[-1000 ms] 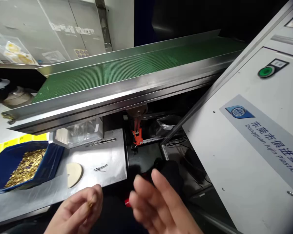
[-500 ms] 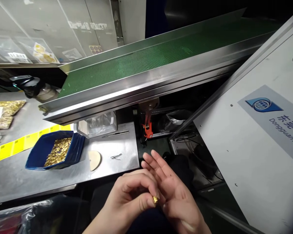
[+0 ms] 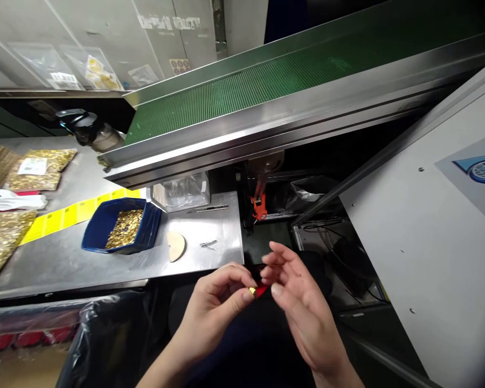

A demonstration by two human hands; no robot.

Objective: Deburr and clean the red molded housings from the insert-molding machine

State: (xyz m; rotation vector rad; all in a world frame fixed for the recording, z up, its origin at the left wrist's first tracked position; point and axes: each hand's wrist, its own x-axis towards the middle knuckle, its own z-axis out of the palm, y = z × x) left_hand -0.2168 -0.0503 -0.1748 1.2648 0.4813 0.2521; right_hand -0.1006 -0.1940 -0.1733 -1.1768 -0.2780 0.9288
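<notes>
My left hand (image 3: 218, 302) is closed in a pinch on a small gold piece (image 3: 251, 291) held at its fingertips. My right hand (image 3: 297, 293) is beside it, fingers loosely curled toward the piece and almost touching it; something small and red (image 3: 261, 290) shows between the two hands. Both hands hover below the front edge of a steel table (image 3: 64, 264). A blue tray (image 3: 145, 237) full of the same small gold pieces stands on that table to the left.
A green conveyor belt (image 3: 242, 91) in a steel frame slopes overhead. On the table lie a round beige disc (image 3: 176, 246), tweezers (image 3: 208, 244), a clear box (image 3: 184, 193), bags of gold pieces (image 3: 40, 167), a white glove (image 3: 16, 201). A white machine panel (image 3: 436, 231) stands right.
My view has swung left and down. My left hand rose with the gold piece pinched. My right hand, earlier spread open, has curled in toward the piece.
</notes>
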